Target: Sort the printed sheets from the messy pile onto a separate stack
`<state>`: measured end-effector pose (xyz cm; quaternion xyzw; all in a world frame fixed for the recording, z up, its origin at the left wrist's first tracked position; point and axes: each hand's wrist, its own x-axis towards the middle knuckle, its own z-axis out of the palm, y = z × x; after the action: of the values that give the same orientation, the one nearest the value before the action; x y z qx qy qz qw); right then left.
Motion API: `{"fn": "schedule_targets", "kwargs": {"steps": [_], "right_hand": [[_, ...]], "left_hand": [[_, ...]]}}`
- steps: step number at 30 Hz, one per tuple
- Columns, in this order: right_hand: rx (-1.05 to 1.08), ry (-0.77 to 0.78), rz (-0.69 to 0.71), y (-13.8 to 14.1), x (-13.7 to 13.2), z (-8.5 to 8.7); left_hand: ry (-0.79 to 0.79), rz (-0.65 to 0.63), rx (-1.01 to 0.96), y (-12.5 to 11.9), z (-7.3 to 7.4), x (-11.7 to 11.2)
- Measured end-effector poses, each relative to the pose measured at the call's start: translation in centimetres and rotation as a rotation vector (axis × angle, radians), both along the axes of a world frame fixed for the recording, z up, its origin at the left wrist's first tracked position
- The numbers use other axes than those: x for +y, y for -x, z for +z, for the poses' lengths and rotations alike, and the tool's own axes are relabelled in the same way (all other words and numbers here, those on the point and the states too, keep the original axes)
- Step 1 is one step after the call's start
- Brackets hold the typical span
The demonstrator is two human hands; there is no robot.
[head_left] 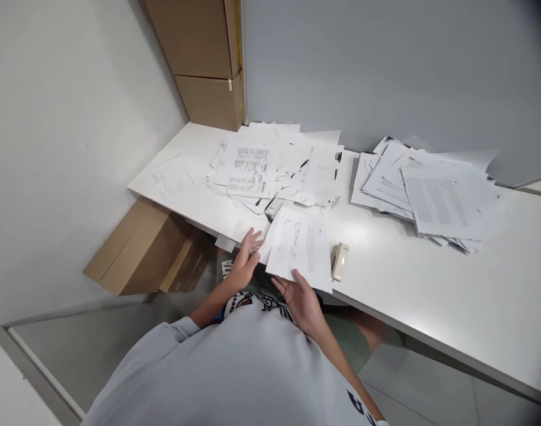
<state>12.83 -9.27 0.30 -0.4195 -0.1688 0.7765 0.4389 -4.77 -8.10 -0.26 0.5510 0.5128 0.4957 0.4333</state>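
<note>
A printed sheet of paper [299, 245] lies at the table's front edge, its near side jutting out past it. Pinching that near edge is my right hand [301, 302], thumb on top and fingers underneath. Whether there is one sheet or a few together, I cannot tell. My left hand [248, 260] is beside the sheet's left edge, fingers apart and holding nothing. A cream stapler [340, 262] rests just right of the sheet. Beyond the sheet is a loose pile of printed papers [252, 168].
A second untidy paper pile [447, 201] lies to the right on the white table [394, 272]. One faint sheet [168, 180] is at the left end. Stacked cardboard boxes [208, 100] stand at the back left corner; another cardboard box [132, 248] is below the table's left end.
</note>
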Motion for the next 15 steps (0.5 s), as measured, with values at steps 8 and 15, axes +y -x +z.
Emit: {"fn": "schedule_targets", "kwargs": {"steps": [8, 15], "right_hand": [[-0.110, 0.013, -0.028, -0.8, -0.7, -1.2], [-0.267, -0.009, 0.083, -1.9, -1.8, -2.4]], "left_hand": [[0.231, 0.262, -0.220, -2.2, -0.3, -0.7], [0.458, 0.221, -0.418, 1.4, 1.3, -0.3]]}}
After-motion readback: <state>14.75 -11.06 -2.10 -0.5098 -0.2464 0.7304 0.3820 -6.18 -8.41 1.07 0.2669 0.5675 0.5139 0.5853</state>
